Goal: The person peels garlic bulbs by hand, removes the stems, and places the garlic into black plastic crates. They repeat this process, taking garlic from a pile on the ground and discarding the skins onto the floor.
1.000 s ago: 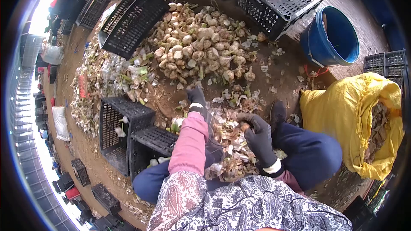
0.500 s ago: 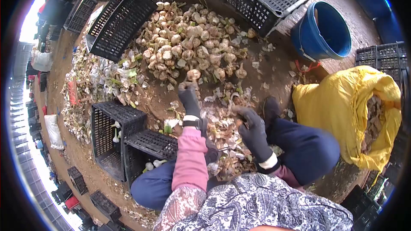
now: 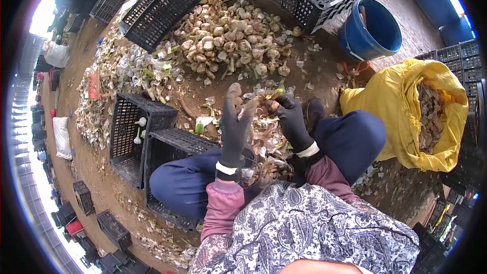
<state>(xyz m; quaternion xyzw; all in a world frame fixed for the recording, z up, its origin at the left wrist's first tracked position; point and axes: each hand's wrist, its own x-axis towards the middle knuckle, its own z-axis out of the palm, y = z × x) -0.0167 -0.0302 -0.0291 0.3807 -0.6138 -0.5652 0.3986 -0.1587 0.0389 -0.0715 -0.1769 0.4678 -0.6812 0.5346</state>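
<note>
My left hand [image 3: 234, 129], in a dark glove with dirt-stained fingertips, is raised with its fingers apart and the thumb toward the right. Facing it, my right hand [image 3: 293, 122] in a similar glove has its fingers pinched together. By those fingertips shows a small yellow-green piece [image 3: 278, 93], perhaps part of a garlic stem; blur and the fingers hide the rest. Papery garlic skins [image 3: 269, 139] lie on the ground beneath both hands. Beyond them rises a big heap of unpeeled garlic bulbs [image 3: 233, 35].
Left of my knee stand black crates [image 3: 144, 104], with pale garlic bulbs [image 3: 139, 129] in one. Another black crate [image 3: 161, 12] leans beside the heap. To the right are a blue bucket [image 3: 369, 30] and a yellow sack [image 3: 380, 94] holding dry skins.
A garlic bulb showed at my left fingertips near the heap; that hand has since drawn back and its fingers have spread. My right hand has moved up, closer to the left.
</note>
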